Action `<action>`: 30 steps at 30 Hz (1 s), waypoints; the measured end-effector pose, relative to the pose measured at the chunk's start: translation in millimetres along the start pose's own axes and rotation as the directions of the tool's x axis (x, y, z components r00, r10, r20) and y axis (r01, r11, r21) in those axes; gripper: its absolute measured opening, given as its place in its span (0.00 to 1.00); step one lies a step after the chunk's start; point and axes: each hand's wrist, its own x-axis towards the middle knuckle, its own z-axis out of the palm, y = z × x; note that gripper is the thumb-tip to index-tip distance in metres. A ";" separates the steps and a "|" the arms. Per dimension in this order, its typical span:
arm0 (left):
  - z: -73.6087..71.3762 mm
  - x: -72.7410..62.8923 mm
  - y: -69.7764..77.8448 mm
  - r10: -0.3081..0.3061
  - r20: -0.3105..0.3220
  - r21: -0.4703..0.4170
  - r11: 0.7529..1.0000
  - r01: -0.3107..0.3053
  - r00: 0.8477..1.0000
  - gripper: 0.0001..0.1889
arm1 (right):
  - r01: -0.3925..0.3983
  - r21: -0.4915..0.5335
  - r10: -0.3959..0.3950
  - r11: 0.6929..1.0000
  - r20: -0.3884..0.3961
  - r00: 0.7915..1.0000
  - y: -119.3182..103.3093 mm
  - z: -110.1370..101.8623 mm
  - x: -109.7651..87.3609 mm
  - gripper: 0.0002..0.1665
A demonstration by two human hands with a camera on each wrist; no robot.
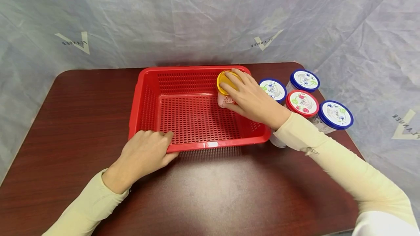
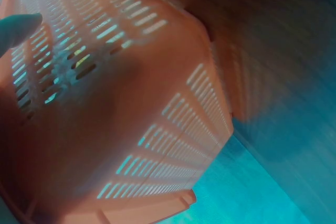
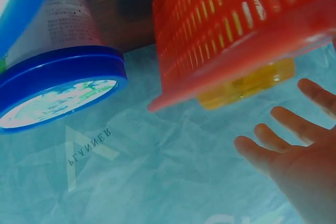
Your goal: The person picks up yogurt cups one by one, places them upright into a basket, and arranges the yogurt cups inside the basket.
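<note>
My left hand (image 1: 146, 152) grips the near-left rim of a red perforated plastic basket (image 1: 193, 146), fingers over the edge and thumb below. In the left wrist view that thumb (image 2: 21, 30) lies against the slotted outer wall. Inside the basket, towards the back right, stands a tub with a yellow lid (image 1: 223, 83). My right hand (image 1: 251, 95) reaches over this tub from the right, fingers spread above its lid. The right wrist view shows the fingers (image 3: 294, 124) straight and apart from the yellow lid, with the thumb out of sight.
Right of the basket stand tubs with blue lids (image 1: 335, 114) and one with a red lid (image 1: 302, 103); my right sleeve partly hides some. The dark wooden table (image 1: 210, 196) meets grey fabric walls (image 1: 197, 21) at the back and right.
</note>
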 end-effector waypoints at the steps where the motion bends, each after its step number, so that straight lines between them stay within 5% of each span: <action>1: 0.2 0.1 0.2 0.001 0.000 -0.002 1.000 -0.001 1.000 0.22 | -0.002 -0.002 0.002 1.000 -0.006 1.000 -0.4 -1.7 -2.5 0.36; 13: 0.5 1.3 0.8 0.005 0.001 -0.006 1.000 -0.005 1.000 0.22 | -0.122 -0.015 0.122 0.992 0.034 0.992 -0.5 -25.4 -35.6 0.40; 30: -1.7 -0.8 0.6 -0.015 0.027 -0.022 1.000 0.015 1.000 0.22 | -0.188 -0.002 0.188 0.982 -0.031 0.982 -9.5 -30.4 -69.2 0.37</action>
